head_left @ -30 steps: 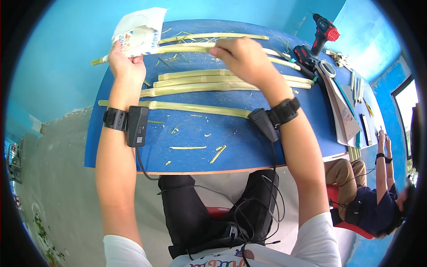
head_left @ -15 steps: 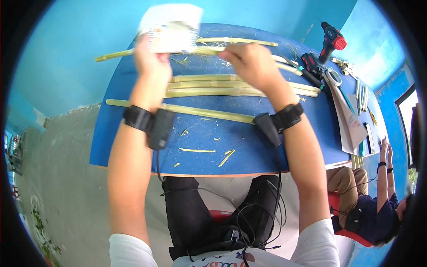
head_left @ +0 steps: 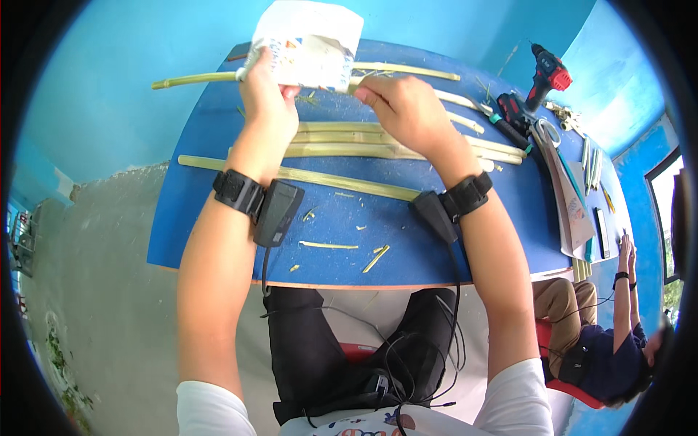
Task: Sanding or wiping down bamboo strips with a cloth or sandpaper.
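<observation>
A white printed sheet [head_left: 309, 47], perhaps sandpaper, is folded over a pale green bamboo strip [head_left: 190, 80]. My left hand [head_left: 266, 93] is closed on the sheet around the strip, whose left end pokes out past the table edge. Further right, my right hand [head_left: 408, 110] pinches the same strip, the fingertips partly hidden behind the knuckles. Below both hands several bamboo strips [head_left: 338, 136] lie side by side. One more strip [head_left: 349, 183] rests nearer to me, passing under my wrists, and another strip [head_left: 411, 70] lies at the far side.
Bamboo shavings [head_left: 327, 245] are scattered on the blue table [head_left: 218, 240]. At the right are a knife [head_left: 512, 134], a red-and-black cordless drill [head_left: 545, 78], a tape roll [head_left: 549, 131] and brown card [head_left: 571, 207]. A seated person [head_left: 600, 356] works beyond the right edge.
My left hand and the white sheet have shifted to the right along the strip, closer to my right hand. The right hand keeps its grip in nearly the same place.
</observation>
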### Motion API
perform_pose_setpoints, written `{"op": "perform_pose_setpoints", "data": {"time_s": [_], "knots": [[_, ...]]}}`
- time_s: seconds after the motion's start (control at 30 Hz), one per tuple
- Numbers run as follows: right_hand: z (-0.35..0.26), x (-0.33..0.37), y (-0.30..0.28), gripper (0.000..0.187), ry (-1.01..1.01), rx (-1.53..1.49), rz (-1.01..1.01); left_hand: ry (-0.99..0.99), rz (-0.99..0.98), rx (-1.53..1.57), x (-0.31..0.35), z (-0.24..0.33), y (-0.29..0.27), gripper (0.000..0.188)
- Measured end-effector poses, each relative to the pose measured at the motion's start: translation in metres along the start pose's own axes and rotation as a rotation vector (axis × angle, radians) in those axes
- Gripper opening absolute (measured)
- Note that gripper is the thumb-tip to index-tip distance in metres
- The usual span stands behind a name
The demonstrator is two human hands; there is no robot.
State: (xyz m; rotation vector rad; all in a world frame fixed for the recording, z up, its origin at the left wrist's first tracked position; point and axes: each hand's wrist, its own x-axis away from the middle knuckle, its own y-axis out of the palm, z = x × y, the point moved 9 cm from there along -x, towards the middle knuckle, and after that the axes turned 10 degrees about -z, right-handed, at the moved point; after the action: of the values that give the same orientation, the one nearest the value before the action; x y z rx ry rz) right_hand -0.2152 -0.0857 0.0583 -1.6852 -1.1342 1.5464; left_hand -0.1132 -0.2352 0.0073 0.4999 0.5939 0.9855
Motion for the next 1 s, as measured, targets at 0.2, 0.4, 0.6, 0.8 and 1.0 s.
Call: {"op": "perform_pose_setpoints", "data": {"time_s": [0.2, 0.4, 0.6, 0.8, 1.0], "knots": [[0.03, 0.012, -0.005, 0.018, 0.087, -0.012, -0.027, 0.133, 0.12, 0.161, -0.01, 0.026, -0.038, 0.033], [0.001, 0.011, 0.008, 0.017, 0.01, -0.088, -0.001, -0.011, 0.016, 0.021, 0.008, -0.002, -0.001, 0.03], [0.029, 0.015, -0.001, 0.022, 0.1, -0.031, -0.095, 0.112, 0.134, 0.13, -0.01, 0.031, -0.033, 0.03], [0.042, 0.024, -0.016, 0.026, 0.122, 0.109, -0.098, 0.13, 0.201, 0.179, -0.022, 0.029, -0.054, 0.032], [0.044, 0.038, -0.007, 0.023, 0.09, 0.071, -0.037, 0.064, 0.119, 0.122, -0.006, 0.012, -0.035, 0.033]]}}
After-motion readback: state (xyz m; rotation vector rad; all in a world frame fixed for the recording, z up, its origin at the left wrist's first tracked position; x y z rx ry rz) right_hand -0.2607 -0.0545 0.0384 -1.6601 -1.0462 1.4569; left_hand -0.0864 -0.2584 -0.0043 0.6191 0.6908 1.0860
